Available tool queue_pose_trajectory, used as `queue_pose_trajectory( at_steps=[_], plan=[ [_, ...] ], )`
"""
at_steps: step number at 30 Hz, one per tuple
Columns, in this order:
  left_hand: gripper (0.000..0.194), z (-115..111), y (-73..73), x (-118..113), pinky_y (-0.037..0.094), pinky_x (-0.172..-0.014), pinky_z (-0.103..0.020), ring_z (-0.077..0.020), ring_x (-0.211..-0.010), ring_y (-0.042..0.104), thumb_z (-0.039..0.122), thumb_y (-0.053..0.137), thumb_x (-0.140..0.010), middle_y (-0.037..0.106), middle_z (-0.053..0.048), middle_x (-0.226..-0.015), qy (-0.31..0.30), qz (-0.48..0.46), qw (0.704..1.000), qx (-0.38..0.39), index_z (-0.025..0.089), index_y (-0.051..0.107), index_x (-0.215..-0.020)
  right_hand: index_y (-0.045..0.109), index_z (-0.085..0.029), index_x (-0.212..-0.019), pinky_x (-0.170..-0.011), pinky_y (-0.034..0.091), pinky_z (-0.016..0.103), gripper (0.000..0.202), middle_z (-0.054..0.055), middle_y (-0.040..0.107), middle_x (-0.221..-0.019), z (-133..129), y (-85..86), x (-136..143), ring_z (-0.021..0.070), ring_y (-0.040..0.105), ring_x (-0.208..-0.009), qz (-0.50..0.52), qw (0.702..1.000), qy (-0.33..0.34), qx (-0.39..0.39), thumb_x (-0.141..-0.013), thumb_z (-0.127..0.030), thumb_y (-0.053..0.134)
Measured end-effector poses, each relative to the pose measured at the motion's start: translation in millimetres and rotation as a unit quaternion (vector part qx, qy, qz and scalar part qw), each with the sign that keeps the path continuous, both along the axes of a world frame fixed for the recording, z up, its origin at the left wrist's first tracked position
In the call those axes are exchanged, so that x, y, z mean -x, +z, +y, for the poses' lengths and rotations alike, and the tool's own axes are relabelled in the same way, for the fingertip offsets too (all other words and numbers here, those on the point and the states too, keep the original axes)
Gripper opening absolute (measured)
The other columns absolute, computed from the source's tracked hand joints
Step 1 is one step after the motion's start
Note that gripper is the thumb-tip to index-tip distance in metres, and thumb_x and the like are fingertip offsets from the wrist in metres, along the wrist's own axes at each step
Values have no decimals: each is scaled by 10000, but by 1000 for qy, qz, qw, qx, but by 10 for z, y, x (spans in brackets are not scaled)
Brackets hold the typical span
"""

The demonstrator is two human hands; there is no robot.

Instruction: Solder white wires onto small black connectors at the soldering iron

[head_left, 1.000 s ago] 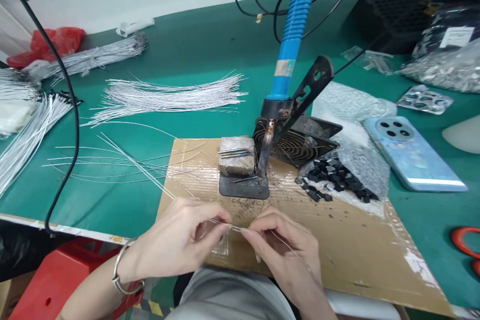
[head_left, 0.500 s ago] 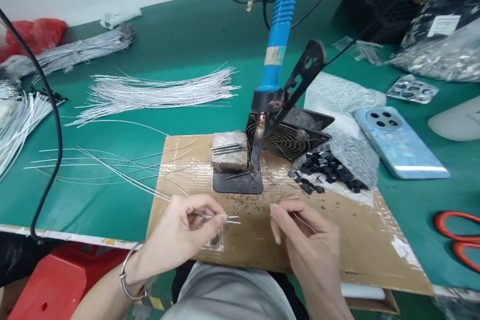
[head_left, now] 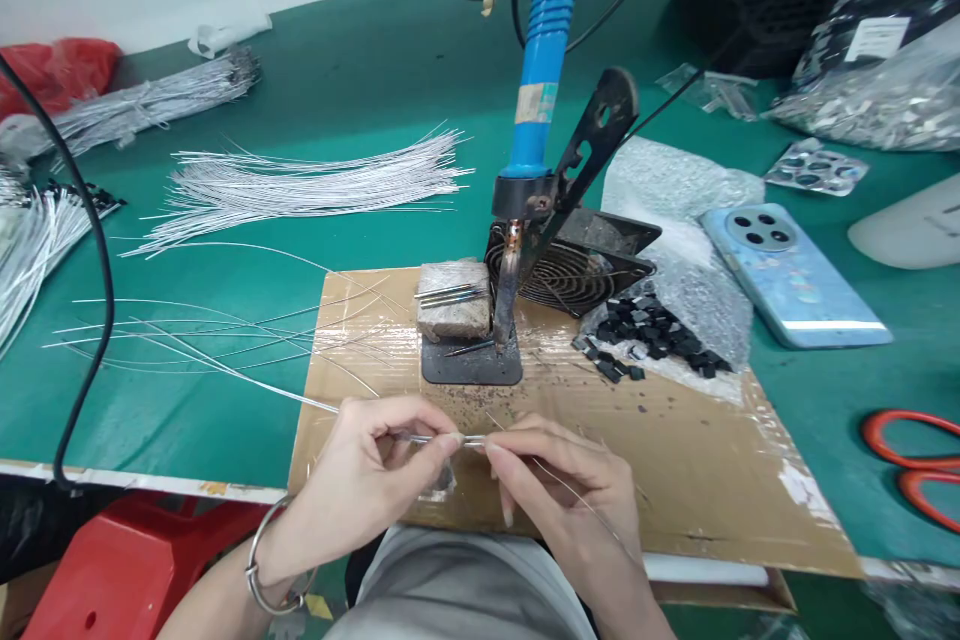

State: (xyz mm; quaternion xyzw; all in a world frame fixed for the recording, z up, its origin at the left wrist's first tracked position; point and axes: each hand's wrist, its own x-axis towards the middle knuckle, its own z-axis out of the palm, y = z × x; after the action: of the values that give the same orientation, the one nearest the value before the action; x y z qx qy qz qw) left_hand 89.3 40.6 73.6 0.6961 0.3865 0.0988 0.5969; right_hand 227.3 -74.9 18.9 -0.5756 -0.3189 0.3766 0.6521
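green tabletop (head_left: 360, 90): one phone (head_left: 814, 285), one white label (head_left: 876, 38), print illegible; left hand (head_left: 382, 465) and right hand (head_left: 577, 485) pinch two wires (head_left: 474, 441) between fingertips.

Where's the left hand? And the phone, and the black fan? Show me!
Left hand (head_left: 358, 476): head view, on its back near the thumb.
Phone (head_left: 802, 282): head view, middle of its back.
Fan (head_left: 564, 277): head view, on its round grille.

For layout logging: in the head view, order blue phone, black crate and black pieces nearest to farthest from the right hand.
1. Black pieces: ahead, right of right hand
2. Blue phone: farther right
3. Black crate: far back, right
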Motion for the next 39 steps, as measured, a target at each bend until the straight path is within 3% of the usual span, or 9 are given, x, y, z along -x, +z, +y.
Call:
queue_pose_trajectory(
  at_steps=[5, 11, 15, 20, 22, 26, 28, 33, 39],
  plan=[
    [180, -43, -33, -16, 316, -494, -207, -92, -548, 440, 259, 657, -880, 629, -20, -635, 19, -3, 1000, 22, 115, 722, -794, 832, -260, -859, -456, 417, 227, 149, 0, 639, -645, 1, 20, 1, 105, 545, -510, -15, 1000, -18, 0, -885, -175, 712],
    [177, -137, -92, -77, 307, -458, -185, -73, -496, 425, 260, 658, -871, 589, 7, -584, 56, -11, 997, 42, 126, 668, -756, 824, -263, -908, -507, 475, 236, 194, -2, 666, -641, -20, -104, 80, 114, 585, -537, -47, 996, -59, -47, -887, -115, 699],
    [156, -170, -100, -84, 345, -462, -176, -74, -493, 462, 237, 670, -851, 597, 5, -579, 88, -27, 995, 38, 128, 663, -740, 823, -260, -914, -407, 449, 215, 164, -12, 626, -635, -29, -171, 147, 98, 570, -456, 64, 992, -91, -60, -912, -161, 692],
    [135, -138, -119, -27, 271, -420, -164, -53, -462, 396, 216, 690, -845, 591, 14, -575, 123, -31, 992, -22, 130, 685, -742, 832, -239, -834, -400, 476, 190, 88, 8, 654, -669, -3, -140, 58, 87, 555, -486, 201, 956, -206, -56, -870, -278, 761],
    [142, -130, -129, -21, 309, -430, -166, -64, -477, 435, 219, 691, -850, 600, 7, -576, 121, -37, 992, -21, 131, 690, -740, 843, -224, -874, -435, 523, 219, 205, 42, 704, -710, -2, -125, 20, 114, 602, -517, 231, 954, -182, -56, -906, -375, 707],
    [158, -140, -147, -28, 319, -430, -169, -67, -474, 445, 249, 705, -860, 628, -4, -586, 115, -30, 993, -21, 130, 708, -756, 849, -186, -926, -501, 572, 281, 578, 97, 728, -736, -14, -133, 11, 161, 654, -558, 242, 966, -72, -54, -1039, -515, 387],
    [165, -147, -147, -30, 336, -432, -169, -70, -474, 459, 261, 711, -861, 645, -11, -593, 114, -26, 993, -21, 129, 718, -763, 845, -203, -957, -506, 557, 270, 537, 80, 712, -734, -19, -142, 33, 151, 646, -560, 214, 975, -44, -42, -1055, -476, 393],
    [169, -150, -93, -64, 424, -462, -182, -103, -516, 547, 270, 717, -843, 677, -30, -611, 106, -27, 994, -26, 133, 723, -744, 821, -262, -1037, -530, 548, 243, 188, 29, 682, -788, -22, -132, 96, 117, 643, -560, 155, 988, 2, -24, -972, -305, 650],
    [168, -183, -88, -95, 410, -456, -186, -98, -505, 518, 258, 688, -848, 662, -29, -605, 106, -19, 994, -26, 130, 715, -743, 832, -276, -984, -432, 541, 194, 132, 8, 640, -750, -5, -105, 117, 93, 608, -511, 203, 978, 5, -36, -911, -247, 726]
  ],
)
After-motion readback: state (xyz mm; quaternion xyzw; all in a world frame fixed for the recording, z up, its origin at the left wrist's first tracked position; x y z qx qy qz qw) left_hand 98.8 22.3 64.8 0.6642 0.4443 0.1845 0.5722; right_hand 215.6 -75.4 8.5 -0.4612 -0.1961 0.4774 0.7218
